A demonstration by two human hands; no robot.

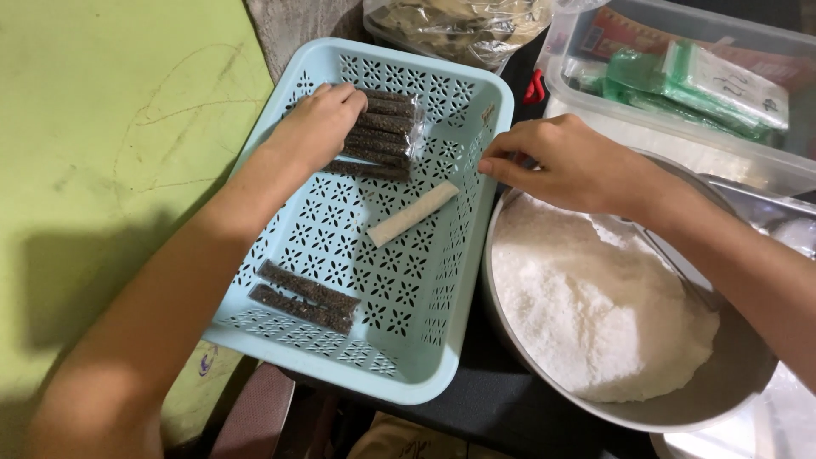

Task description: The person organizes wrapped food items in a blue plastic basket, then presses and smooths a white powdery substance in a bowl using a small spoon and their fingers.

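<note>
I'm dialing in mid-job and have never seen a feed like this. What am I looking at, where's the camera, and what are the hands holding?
This is one picture from a camera worn on a person's head, looking down at their two bare hands; there is no machine. The left hand rests on a clear packet of dark seeded sticks inside a light blue perforated plastic basket. Also in the basket are one pale stick and two loose dark sticks. The right hand hovers at the basket's right rim, fingers pinched; whether it holds anything is unclear. Beside it sits a metal bowl of white powder. Behind that stands a clear tub with green packets.
</note>
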